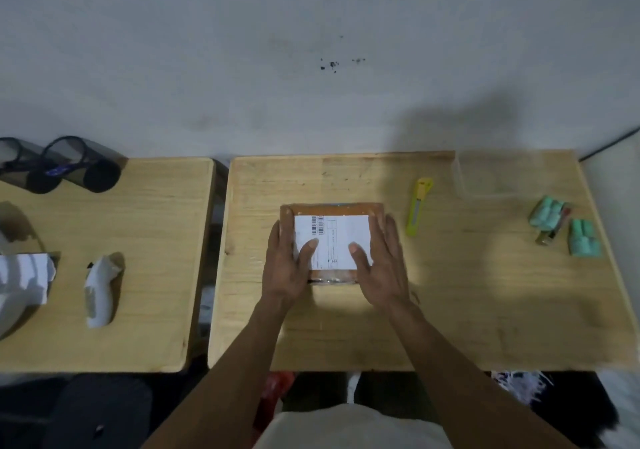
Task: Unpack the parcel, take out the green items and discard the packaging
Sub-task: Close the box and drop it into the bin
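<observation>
a stained grey wall fills twelve o'clock; a pale wooden left worktop sits at nine o'clock, narrowly apart from a wider worktop.

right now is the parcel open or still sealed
Shut. The parcel lies flat, label intact on top, no flap lifted; the yellow cutter lies apart on its right.
</observation>
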Action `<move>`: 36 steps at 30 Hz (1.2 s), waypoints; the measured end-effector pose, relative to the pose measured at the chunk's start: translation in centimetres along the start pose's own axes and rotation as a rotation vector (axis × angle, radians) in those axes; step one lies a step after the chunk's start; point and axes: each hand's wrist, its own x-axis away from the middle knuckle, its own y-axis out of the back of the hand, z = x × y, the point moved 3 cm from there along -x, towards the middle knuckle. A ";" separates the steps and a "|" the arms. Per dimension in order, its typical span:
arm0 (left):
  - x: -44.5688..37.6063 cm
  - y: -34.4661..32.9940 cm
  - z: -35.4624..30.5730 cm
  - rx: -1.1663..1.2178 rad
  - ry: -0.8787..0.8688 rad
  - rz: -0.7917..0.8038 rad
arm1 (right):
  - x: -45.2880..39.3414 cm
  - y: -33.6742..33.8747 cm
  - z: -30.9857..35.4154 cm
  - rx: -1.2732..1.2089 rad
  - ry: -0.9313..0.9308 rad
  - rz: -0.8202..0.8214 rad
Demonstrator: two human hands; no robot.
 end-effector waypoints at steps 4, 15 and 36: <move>0.2 -0.3 0.1 -0.006 -0.008 -0.080 | 0.0 -0.2 0.1 -0.084 -0.033 -0.064; 0.3 -0.9 -0.9 0.167 0.021 -0.096 | 1.0 1.8 -0.2 -0.369 -0.075 -0.230; 19.0 -28.0 -24.9 -0.017 -0.484 0.443 | 28.0 23.7 -24.6 -0.495 -0.601 -0.818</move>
